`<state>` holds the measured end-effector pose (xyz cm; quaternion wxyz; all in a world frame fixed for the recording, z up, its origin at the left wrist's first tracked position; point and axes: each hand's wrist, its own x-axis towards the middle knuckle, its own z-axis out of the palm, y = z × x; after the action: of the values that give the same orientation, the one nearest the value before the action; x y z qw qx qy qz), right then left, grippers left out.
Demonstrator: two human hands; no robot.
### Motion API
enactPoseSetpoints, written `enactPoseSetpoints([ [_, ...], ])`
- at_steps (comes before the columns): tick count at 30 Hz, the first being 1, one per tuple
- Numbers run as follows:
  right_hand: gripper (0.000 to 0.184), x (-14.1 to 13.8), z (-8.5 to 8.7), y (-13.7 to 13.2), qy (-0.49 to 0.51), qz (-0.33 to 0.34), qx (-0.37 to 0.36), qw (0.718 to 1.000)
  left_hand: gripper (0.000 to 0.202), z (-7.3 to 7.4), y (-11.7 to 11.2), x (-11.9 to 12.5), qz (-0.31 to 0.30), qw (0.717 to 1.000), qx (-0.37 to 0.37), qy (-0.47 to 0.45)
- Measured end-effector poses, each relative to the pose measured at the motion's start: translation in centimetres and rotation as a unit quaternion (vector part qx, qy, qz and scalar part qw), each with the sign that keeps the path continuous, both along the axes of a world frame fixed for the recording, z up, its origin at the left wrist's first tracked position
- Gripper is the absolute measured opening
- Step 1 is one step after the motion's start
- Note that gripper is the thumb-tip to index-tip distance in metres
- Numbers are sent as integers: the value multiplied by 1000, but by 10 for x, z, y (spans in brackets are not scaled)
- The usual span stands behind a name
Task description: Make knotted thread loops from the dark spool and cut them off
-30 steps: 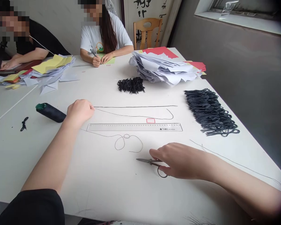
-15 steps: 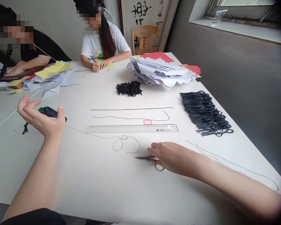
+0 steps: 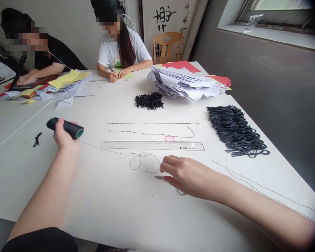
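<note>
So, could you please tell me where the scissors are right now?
In the head view, the scissors lie under the right hand, with only the blade tip and part of a finger loop showing, just below the looped thread and the ruler.

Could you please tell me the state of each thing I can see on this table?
left hand: closed around the thread spool
thread spool: held, lifted off the table
thread: slack, looped on the table
right hand: over the scissors
scissors: lying flat, mostly covered
steel ruler: lying flat
paper stack: piled unevenly
</note>
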<state>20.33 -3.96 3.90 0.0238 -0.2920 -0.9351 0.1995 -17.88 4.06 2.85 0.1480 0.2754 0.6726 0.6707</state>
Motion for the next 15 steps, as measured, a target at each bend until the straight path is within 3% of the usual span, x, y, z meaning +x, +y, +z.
enactPoseSetpoints([
  [1, 13, -7, 1, 1, 47, 1, -30, 998, 14, 13, -7, 14, -35, 997, 20, -60],
  [2, 17, -16, 1, 3, 103, 2, -64, 993, 14, 25, -15, 29, -83, 968, 93, -219],
  [3, 21, -28, 1, 6, 166, 0, -97, 981, 16, 36, -24, 45, -131, 920, 139, -341],
  [6, 42, -76, -4, 19, 331, -14, -175, 927, 36, 56, -49, 86, -239, 804, 147, -524],
  [7, 56, -93, -6, 24, 358, -32, -199, 912, 40, 57, -55, 96, -252, 781, 136, -555],
  [9, 74, -122, -11, 33, 353, -58, -294, 886, 43, 53, -60, 106, -255, 763, 98, -586],
  [12, 44, -144, -15, 35, 289, -36, -433, 853, 40, 41, -55, 105, -231, 772, 74, -587],
  [15, 41, -138, -16, 25, 288, -97, -355, 884, 29, 31, -43, 95, -190, 797, 80, -568],
])
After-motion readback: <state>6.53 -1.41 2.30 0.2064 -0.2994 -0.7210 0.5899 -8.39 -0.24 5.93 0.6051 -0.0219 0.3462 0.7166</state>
